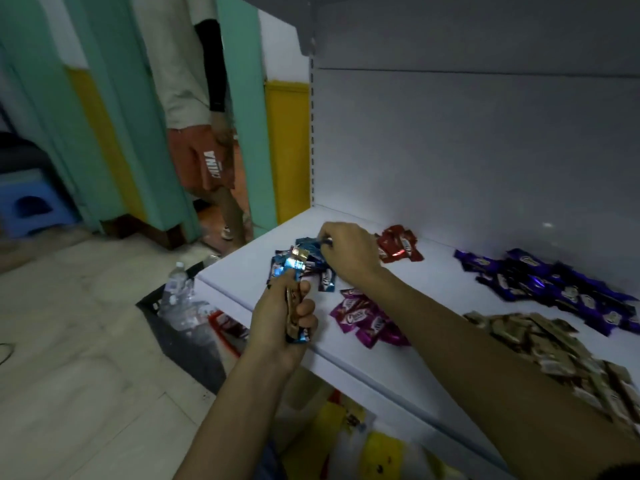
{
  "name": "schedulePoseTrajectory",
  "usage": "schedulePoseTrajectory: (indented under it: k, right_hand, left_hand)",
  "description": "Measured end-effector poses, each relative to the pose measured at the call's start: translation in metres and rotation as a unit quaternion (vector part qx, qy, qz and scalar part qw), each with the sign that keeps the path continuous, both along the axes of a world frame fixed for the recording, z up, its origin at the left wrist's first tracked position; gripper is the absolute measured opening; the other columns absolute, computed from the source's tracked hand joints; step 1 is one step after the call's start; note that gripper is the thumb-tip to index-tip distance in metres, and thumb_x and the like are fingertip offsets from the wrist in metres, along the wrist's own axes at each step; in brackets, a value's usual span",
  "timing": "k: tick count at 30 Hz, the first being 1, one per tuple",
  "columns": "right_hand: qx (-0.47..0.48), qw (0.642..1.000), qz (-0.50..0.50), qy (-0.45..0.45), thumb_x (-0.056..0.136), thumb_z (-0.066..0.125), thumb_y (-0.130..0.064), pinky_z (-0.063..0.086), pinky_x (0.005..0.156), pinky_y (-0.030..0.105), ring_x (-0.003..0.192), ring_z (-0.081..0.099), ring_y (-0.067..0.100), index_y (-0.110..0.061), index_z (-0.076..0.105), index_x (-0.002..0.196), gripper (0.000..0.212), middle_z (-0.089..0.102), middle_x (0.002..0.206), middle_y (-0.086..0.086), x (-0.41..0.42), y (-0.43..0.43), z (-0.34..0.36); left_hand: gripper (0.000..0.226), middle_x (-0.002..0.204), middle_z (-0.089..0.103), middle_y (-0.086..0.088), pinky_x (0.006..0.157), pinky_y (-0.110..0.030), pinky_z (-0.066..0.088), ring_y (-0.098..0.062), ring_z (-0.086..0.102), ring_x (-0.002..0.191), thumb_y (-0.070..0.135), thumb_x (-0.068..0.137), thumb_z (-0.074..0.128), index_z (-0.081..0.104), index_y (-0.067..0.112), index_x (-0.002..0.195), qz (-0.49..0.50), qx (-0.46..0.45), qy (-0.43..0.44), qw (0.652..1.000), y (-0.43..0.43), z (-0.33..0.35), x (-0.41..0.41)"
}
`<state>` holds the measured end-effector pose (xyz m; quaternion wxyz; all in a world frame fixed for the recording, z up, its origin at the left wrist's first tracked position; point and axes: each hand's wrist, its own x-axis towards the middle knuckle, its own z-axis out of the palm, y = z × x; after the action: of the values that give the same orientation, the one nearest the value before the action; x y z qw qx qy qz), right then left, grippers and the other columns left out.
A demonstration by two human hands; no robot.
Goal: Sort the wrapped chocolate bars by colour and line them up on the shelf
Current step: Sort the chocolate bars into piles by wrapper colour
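Several bars [293,271] clutched in left hand [277,327] may slip; right hand [346,252] seemingly pinches blue bar [325,241], forearm [467,327] may sweep magenta pile [367,320] at its 6 o'clock

It is dim around me. Small bright spots flash on the shiny wrappers [290,264] and the shelf wall [547,225]. The corners go dark and bend. The stool [31,206] looks blurry.

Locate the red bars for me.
Head view: the red bars lie at the back of the white shelf, just right of the right hand, which reaches into the blue bars; the dark purple pile lies farther right.
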<state>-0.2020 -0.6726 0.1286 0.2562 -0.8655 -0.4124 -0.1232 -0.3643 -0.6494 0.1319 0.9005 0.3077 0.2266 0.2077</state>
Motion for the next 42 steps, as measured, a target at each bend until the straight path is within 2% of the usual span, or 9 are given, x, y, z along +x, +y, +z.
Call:
schedulePoseTrajectory:
  k: [7,11,14,20,25,29,33,37,42]
  right_hand:
    - [-0.022,0.998,0.032,0.053,0.096,0.044,-0.025,0.042,0.09,0.036,0.095,0.061,0.027,-0.012,0.072,0.097,0.03,0.071,0.1,0.006,0.0,0.003,0.001]
    - [0.138,0.937,0.091,0.309,0.091,0.056,-0.044,0.052,0.079,0.03,0.085,0.066,0.019,-0.004,0.072,0.092,0.043,0.072,0.092,0.012,-0.022,-0.009,0.024]
    - [0.155,0.894,0.109,0.405,0.086,0.066,-0.03,0.049,0.064,0.016,0.074,0.063,0.007,-0.011,0.074,0.088,0.02,0.072,0.086,0.006,-0.027,-0.02,0.032]
    - [0.352,0.808,-0.034,0.471,0.091,0.062,-0.017,0.049,0.05,0.015,0.052,0.062,0.006,-0.003,0.065,0.093,0.015,0.066,0.076,0.01,0.005,-0.035,0.033]
    - [0.369,0.783,-0.042,0.499,0.088,0.062,-0.001,0.057,0.062,0.018,0.067,0.068,0.013,-0.001,0.063,0.089,0.002,0.067,0.085,0.016,0.01,-0.036,0.018]
    - [0.385,0.797,-0.039,0.463,0.087,0.063,0.001,0.057,0.066,0.018,0.073,0.068,0.014,-0.001,0.065,0.089,0.004,0.067,0.084,0.012,0.005,-0.031,0.01]
    - [0.35,0.875,-0.044,0.332,0.083,0.067,-0.002,0.055,0.068,0.019,0.073,0.065,0.013,-0.009,0.072,0.085,0.009,0.069,0.08,0.004,0.003,-0.046,0.013]
    - [0.263,0.954,-0.008,0.144,0.081,0.069,-0.002,0.051,0.075,0.01,0.075,0.064,0.0,-0.009,0.074,0.096,0.017,0.069,0.085,-0.005,-0.016,-0.101,0.014]
    - [0.238,0.969,-0.051,-0.034,0.079,0.071,0.002,0.045,0.082,0.004,0.089,0.061,0.001,-0.007,0.073,0.099,0.022,0.065,0.097,-0.005,-0.04,-0.183,0.003]
  left_hand:
    - [0.017,0.066,0.054,0.0,0.029,-0.014,0.029,-0.004,0.039,0.037,0.023,0.1,0.045,0.045,0.011,0.112,0.004,0.007,-0.023,1.0,0.022,-0.011,-0.007]
    - [0.017,0.067,0.057,0.0,0.03,-0.013,0.028,-0.004,0.04,0.04,0.023,0.098,0.048,0.052,0.01,0.109,-0.025,0.015,-0.029,0.999,0.022,-0.01,0.009]
    - [0.017,0.064,0.056,0.001,0.032,-0.012,0.026,-0.004,0.04,0.041,0.023,0.097,0.048,0.056,0.01,0.106,-0.054,0.033,-0.022,0.998,0.022,-0.009,0.023]
    - [0.013,0.064,0.056,0.001,0.031,-0.012,0.025,-0.003,0.04,0.04,0.022,0.1,0.045,0.052,0.011,0.098,-0.044,0.034,-0.014,0.998,0.034,-0.02,0.037]
    - [0.018,0.063,0.048,0.001,0.032,-0.013,0.024,-0.003,0.035,0.039,0.021,0.101,0.042,0.046,0.014,0.085,-0.014,0.034,-0.053,0.998,0.034,-0.024,0.038]
    - [0.009,0.06,0.049,0.0,0.032,-0.014,0.025,-0.005,0.033,0.039,0.017,0.101,0.042,0.046,0.012,0.094,-0.005,0.097,-0.04,0.994,0.028,-0.025,0.036]
    - [0.012,0.061,0.049,-0.001,0.034,-0.015,0.025,-0.007,0.034,0.042,0.018,0.101,0.043,0.048,0.012,0.091,-0.004,0.137,-0.028,0.99,0.028,-0.024,0.035]
    - [0.019,0.067,0.05,-0.004,0.04,-0.016,0.031,-0.009,0.038,0.049,0.021,0.1,0.046,0.055,0.01,0.087,0.032,0.343,0.025,0.938,0.008,-0.027,0.031]
    - [0.019,0.068,0.053,-0.003,0.048,-0.019,0.037,-0.011,0.044,0.055,0.021,0.099,0.048,0.056,0.016,0.083,0.082,0.452,-0.033,0.888,-0.028,-0.013,0.032]
